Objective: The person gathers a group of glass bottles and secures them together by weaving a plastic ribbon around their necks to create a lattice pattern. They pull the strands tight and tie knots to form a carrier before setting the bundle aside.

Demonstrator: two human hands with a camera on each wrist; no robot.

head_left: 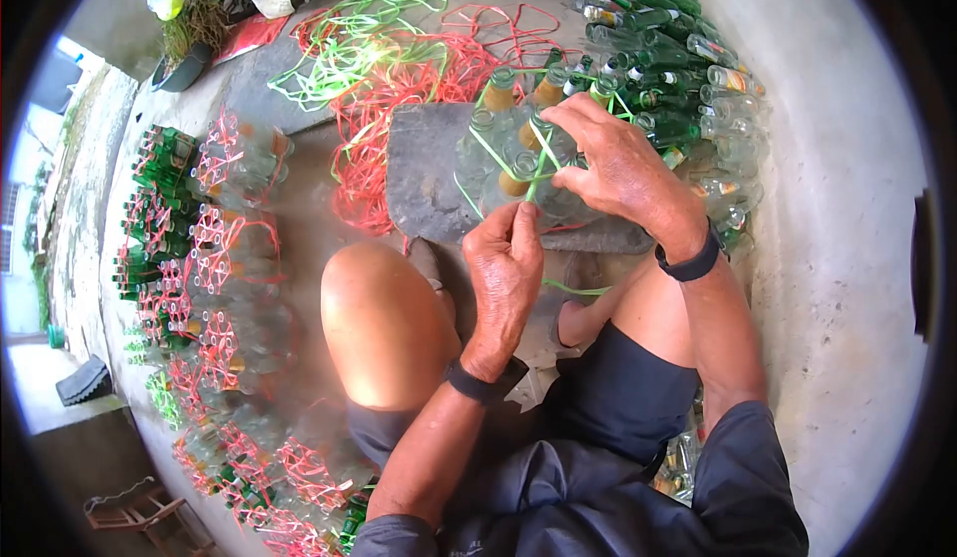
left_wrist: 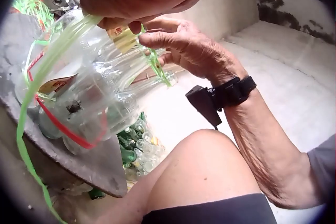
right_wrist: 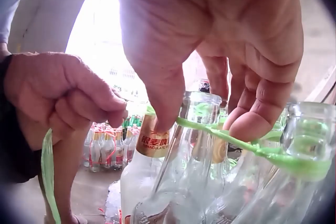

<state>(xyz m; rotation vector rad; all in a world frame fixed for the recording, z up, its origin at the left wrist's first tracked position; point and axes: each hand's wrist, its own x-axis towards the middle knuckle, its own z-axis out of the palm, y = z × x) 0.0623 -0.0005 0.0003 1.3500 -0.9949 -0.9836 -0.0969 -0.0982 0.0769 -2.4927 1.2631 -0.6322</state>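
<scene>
A cluster of clear glass bottles [head_left: 483, 119], some with gold neck labels, stands on a dark grey slab [head_left: 424, 163] before the knees. Green plastic strap [right_wrist: 236, 142] runs around the bottle necks. My left hand [head_left: 503, 258] pinches the strap between thumb and forefinger, near side of the cluster; a loose tail [left_wrist: 23, 140] hangs below it. My right hand [head_left: 623, 168] reaches over the necks from the right, its bent fingers and thumb on the strap either side of a neck [right_wrist: 199, 106]. Lower down, a red band [left_wrist: 63, 124] circles the bottles.
Tangled red and green strap [head_left: 389, 89] lies behind the slab. Many green and clear bottles [head_left: 678, 69] are piled along the right wall. Rows of bottles tied with red strap [head_left: 224, 248] stand at the left. A potted plant [head_left: 189, 44] sits far left.
</scene>
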